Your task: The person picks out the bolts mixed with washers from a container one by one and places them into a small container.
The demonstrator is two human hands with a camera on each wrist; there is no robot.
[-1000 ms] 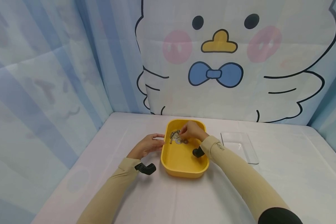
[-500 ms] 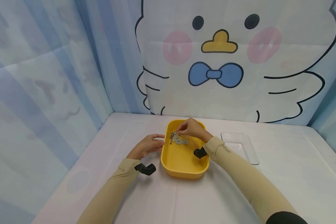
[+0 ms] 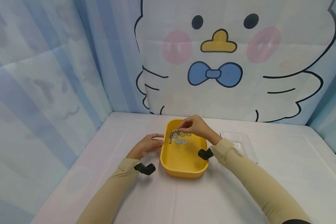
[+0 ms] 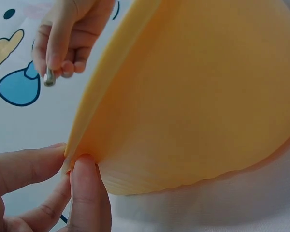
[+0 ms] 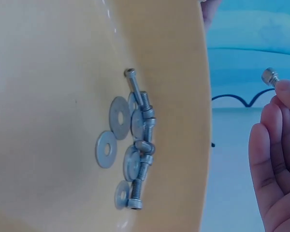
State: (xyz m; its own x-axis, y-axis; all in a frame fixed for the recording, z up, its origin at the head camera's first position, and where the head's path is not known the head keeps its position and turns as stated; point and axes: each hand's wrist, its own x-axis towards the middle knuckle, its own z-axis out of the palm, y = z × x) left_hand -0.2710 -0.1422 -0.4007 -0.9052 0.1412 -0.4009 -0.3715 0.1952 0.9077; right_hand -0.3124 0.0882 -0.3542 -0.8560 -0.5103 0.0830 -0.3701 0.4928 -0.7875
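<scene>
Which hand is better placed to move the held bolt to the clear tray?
Probably the right hand: it pinches that bolt, nearer the clear tray; the left hand grips the yellow tray.

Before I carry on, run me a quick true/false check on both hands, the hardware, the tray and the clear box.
1. The right hand holds a bolt. True.
2. The left hand grips nothing. False: the left hand pinches the rim of the tray.
3. Washers and other bolts lie together in the tray. True.
4. The clear box sits to the tray's left. False: the clear box is on its right.
</scene>
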